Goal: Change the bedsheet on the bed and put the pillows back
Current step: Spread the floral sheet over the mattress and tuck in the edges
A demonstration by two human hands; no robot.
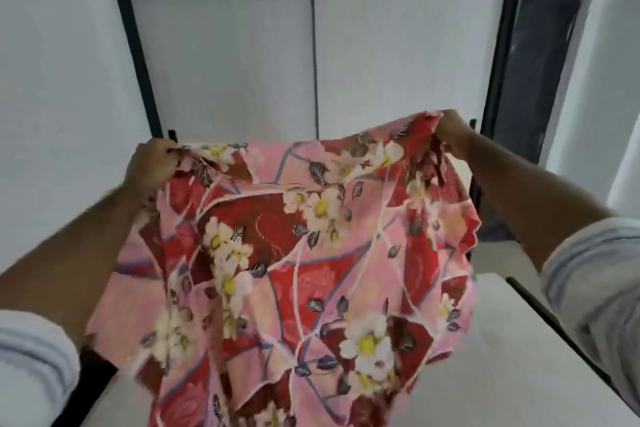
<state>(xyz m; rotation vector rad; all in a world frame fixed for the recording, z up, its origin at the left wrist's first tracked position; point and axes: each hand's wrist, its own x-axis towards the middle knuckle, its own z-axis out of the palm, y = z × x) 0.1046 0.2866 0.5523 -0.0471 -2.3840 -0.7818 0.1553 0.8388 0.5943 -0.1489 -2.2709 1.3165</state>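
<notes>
A red and pink floral bedsheet hangs spread in front of me, held up in the air by its top edge. My left hand grips the upper left corner of the cloth. My right hand grips the upper right corner, slightly higher. The sheet drapes down over a bare white mattress, which shows at the lower right and a little at the lower left. No pillows are in view.
A dark-framed wardrobe with pale sliding doors stands straight ahead behind the bed. White wall fills the left. A dark doorway is at the right. The bed's dark edge runs along the right side.
</notes>
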